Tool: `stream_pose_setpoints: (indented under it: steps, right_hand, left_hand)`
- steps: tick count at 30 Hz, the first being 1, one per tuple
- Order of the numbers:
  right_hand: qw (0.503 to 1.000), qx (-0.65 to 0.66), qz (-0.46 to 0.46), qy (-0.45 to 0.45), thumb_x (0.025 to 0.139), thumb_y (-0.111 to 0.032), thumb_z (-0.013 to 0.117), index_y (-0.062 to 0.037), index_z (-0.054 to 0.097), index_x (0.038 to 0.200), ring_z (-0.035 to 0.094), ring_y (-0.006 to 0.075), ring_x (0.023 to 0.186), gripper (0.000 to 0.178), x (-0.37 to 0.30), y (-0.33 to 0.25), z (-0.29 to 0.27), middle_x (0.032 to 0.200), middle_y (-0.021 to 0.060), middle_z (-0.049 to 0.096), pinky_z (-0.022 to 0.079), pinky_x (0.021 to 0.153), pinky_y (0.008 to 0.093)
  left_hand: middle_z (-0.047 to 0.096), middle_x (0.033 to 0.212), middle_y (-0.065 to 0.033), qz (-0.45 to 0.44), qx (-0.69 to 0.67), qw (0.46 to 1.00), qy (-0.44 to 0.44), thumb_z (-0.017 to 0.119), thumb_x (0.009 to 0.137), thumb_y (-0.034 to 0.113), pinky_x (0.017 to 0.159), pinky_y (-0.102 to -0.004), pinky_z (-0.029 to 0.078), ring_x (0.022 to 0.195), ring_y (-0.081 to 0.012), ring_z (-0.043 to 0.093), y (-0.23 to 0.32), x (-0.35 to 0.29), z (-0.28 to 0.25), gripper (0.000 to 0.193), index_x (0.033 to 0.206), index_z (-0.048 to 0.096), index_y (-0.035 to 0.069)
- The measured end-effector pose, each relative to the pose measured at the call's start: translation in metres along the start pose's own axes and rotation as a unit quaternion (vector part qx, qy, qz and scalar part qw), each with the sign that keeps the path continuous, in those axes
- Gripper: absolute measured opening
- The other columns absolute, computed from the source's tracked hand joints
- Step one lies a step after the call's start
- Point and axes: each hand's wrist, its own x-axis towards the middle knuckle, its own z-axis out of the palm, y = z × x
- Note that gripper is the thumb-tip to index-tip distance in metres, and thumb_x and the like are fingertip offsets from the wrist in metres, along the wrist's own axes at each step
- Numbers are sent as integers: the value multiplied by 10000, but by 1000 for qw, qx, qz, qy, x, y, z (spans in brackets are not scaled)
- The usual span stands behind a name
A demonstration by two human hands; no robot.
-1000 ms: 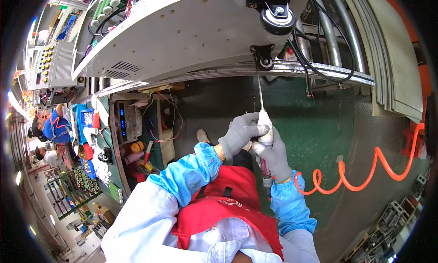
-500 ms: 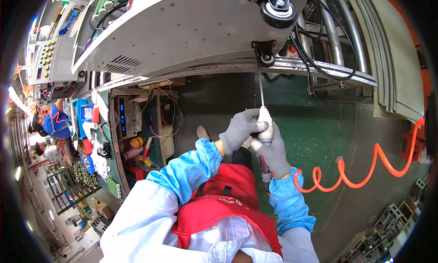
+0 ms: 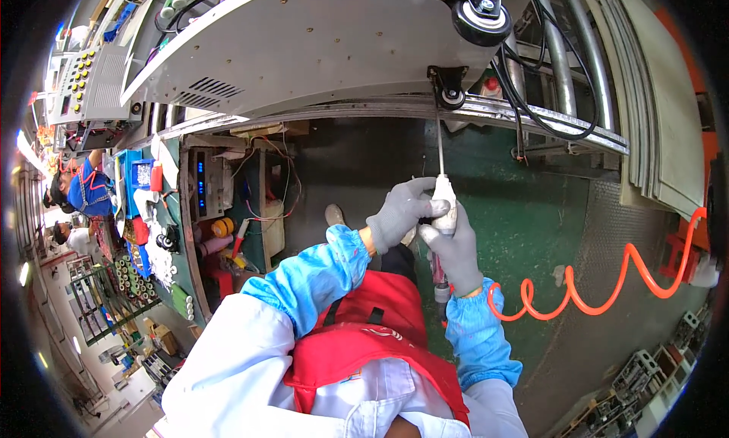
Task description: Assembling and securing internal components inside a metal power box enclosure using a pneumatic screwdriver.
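Both my hands, in grey gloves, are closed on an air screwdriver with a white-wrapped nose and a long thin bit. My left hand grips the nose from the left side. Wrapped round the tool's body from the right is my right hand. The bit points away from me and reaches the small black caster on the underside of a grey metal cabinet. Its tip at the caster's bracket is too small to make out. An orange coiled air hose runs off to the right from near my right wrist.
A larger caster sits farther up the cabinet, which rests on a metal rail frame. Black cables loop beside it. Flat panels stand at right. On the left are a cluttered bench and a person in blue.
The cabinet and casters appear slightly farther right in the view. Both hands keep their grip on the air screwdriver, and its bit stays at the small caster.
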Motion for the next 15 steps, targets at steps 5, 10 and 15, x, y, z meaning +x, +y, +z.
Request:
stream_pose_setpoints:
  steps: [5,10,15]
  right_hand:
    - [999,8,-49,-6,765,-117,745,-7,446,1340,640,167,928,657,4,20,-1,1095,108,625,536,780,312]
    - [997,-54,-49,18,734,-148,777,-16,434,1348,650,187,948,715,-4,28,-4,1100,124,634,535,810,331]
    - [996,-92,-12,-1,703,-195,803,-27,413,1375,652,238,1007,795,-38,16,-4,1143,147,634,524,862,362]
  left_hand:
    - [654,1129,-122,13,-17,1000,-9,710,838,213,912,-320,479,1012,-188,615,0,0,1,547,1288,555,-57]
    - [654,1080,-115,14,31,998,-44,694,867,269,925,-336,471,1013,-191,609,-9,2,-5,504,1235,585,-57]
    - [671,1002,-59,-17,-37,999,-27,618,927,344,762,-312,541,894,-150,648,-1,19,-36,387,1155,638,32]
